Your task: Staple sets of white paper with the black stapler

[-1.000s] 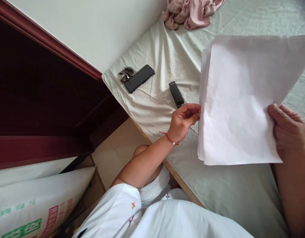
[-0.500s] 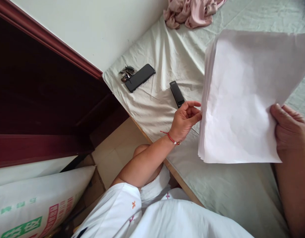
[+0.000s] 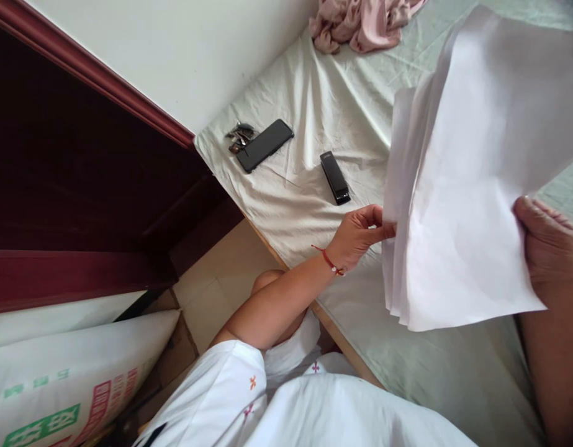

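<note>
Head view: one person at a bed (image 3: 300, 217) with a pale green sheet, both hands on one stack of papers.
Papers: white stack (image 3: 472, 192) raised above the bed on the person's right side; top sheet bowed, left edges fanned apart into several layers.
Left hand: nearly closed (image 3: 354, 236); thumb and forefinger pinch the left edge of the rear layers.
Right hand: closed (image 3: 551, 248) on the right edge of the stack; thumb flat on the front face, fingertips hidden behind the paper.
Bracelet: red cord (image 3: 329, 262) around the left wrist.
Stapler: black (image 3: 334, 178), lying on the bed near the left hand, apart from the papers.
Phone: dark, flat (image 3: 265, 146), farther toward the wall than the stapler.
Keys: small bunch (image 3: 240, 138) just beside the phone.
Cloth: pink, crumpled (image 3: 365, 25), at the far side of the bed.
Sack: white with green and red print (image 3: 100, 366), lower left.
</note>
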A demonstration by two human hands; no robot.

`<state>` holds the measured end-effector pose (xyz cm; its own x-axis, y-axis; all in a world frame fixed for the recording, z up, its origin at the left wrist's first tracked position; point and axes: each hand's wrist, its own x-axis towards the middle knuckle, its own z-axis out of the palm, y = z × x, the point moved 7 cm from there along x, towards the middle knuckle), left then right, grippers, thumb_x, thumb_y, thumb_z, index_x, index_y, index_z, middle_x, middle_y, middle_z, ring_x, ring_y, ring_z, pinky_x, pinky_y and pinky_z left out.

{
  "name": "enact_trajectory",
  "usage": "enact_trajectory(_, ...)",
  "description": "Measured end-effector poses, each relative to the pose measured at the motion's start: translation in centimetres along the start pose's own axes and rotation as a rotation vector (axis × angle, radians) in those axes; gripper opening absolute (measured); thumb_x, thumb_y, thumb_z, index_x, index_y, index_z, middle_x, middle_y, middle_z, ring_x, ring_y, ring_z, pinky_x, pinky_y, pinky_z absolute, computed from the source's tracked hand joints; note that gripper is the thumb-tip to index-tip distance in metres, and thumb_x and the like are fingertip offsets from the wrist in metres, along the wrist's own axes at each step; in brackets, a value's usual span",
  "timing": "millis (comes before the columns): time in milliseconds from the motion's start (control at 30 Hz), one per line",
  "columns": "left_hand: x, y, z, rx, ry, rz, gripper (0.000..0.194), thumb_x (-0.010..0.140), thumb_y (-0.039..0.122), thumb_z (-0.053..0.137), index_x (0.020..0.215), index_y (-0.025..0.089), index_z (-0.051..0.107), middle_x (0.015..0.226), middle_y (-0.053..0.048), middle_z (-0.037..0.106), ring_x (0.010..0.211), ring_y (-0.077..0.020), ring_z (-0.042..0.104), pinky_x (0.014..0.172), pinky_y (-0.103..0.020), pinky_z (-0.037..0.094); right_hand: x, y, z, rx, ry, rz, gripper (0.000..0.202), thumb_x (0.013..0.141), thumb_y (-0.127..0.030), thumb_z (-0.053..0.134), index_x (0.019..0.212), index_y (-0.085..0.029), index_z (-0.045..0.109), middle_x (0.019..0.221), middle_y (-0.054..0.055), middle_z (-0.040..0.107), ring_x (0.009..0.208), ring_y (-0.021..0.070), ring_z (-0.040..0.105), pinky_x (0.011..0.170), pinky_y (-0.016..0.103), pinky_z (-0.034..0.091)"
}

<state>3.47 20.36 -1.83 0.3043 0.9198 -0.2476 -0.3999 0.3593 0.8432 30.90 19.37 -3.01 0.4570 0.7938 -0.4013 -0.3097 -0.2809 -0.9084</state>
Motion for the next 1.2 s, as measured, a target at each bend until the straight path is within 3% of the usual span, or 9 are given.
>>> enact_trajectory(167, -0.4, -1.0, 0.7, -0.113, -0.004, -0.121, 0.046, 0.062, 0.056, 0.088, 0.07, 0.018, 0.062, 0.064, 0.005, 0.056, 0.056, -0.0057, 0.047, 0.051, -0.023, 0.035, 0.1, 0.2, 0.1, 0.006, -0.025, 0.025, 0.028, 0.058, -0.032, 0.083, 0.082, -0.02, 0.074, 0.063, 0.002, 0.066, 0.065, 0.0246, 0.07, 0.069, 0.045, 0.062)
enact_trajectory(300, -0.5, -1.5, 1.0, -0.157, -0.016, -0.144, 0.043, 0.07, 0.06, 0.081, 0.077, 0.02, 0.067, 0.067, 0.002, 0.059, 0.058, -0.0091, 0.052, 0.05, -0.026, 0.039, 0.1, 0.3, 0.1, -0.006, -0.028, 0.022, 0.023, 0.06, -0.032, 0.082, 0.079, -0.022, 0.074, 0.064, 0.003, 0.067, 0.065, 0.0255, 0.07, 0.068, 0.047, 0.062)
enact_trajectory(567, -0.8, -1.4, 1.6, -0.189, -0.118, -0.186, 0.046, 0.063, 0.059, 0.086, 0.078, 0.02, 0.067, 0.068, 0.001, 0.057, 0.061, -0.0101, 0.054, 0.052, -0.025, 0.04, -0.2, 0.0, 0.4, -0.017, -0.038, 0.013, 0.022, 0.06, -0.034, 0.083, 0.078, -0.023, 0.074, 0.063, 0.001, 0.065, 0.065, 0.0247, 0.07, 0.074, 0.047, 0.062)
enact_trajectory(767, -0.8, -0.7, 1.4, 0.033, -0.115, 0.056, 0.05, 0.072, 0.064, 0.077, 0.071, 0.019, 0.056, 0.061, 0.004, 0.049, 0.054, -0.0065, 0.04, 0.052, -0.025, 0.034, -0.4, 0.1, 0.4, 0.039, -0.021, 0.033, 0.028, 0.061, -0.032, 0.083, 0.084, -0.021, 0.074, 0.069, 0.002, 0.068, 0.074, 0.0273, 0.072, 0.076, 0.048, 0.061)
enact_trajectory(933, -1.0, -0.2, 0.7, 0.135, 0.037, 0.236, 0.046, 0.071, 0.051, 0.084, 0.084, 0.022, 0.049, 0.071, 0.005, 0.051, 0.058, -0.0072, 0.042, 0.054, -0.025, 0.034, -0.3, 0.2, 0.3, 0.054, -0.033, 0.031, 0.026, 0.062, -0.031, 0.083, 0.083, -0.021, 0.072, 0.072, 0.002, 0.07, 0.076, 0.027, 0.072, 0.075, 0.047, 0.061)
enact_trajectory(1067, -1.3, -0.1, -0.1, 0.161, 0.14, 0.289, 0.049, 0.069, 0.042, 0.087, 0.087, 0.025, 0.044, 0.073, 0.008, 0.047, 0.055, -0.0064, 0.04, 0.052, -0.024, 0.033, -0.2, 0.3, 0.3, 0.032, -0.045, 0.018, 0.025, 0.062, -0.032, 0.082, 0.082, -0.021, 0.072, 0.071, 0.003, 0.07, 0.073, 0.0268, 0.071, 0.072, 0.047, 0.061)
enact_trajectory(1200, -1.2, 0.2, -0.2, 0.209, 0.126, 0.29, 0.036, 0.077, 0.046, 0.079, 0.08, 0.023, 0.051, 0.066, 0.006, 0.049, 0.054, -0.0075, 0.042, 0.053, -0.025, 0.034, 0.0, 0.4, 0.3, 0.02, -0.049, 0.016, 0.029, 0.061, -0.035, 0.083, 0.085, -0.021, 0.074, 0.068, 0.003, 0.068, 0.069, 0.026, 0.07, 0.075, 0.049, 0.061)
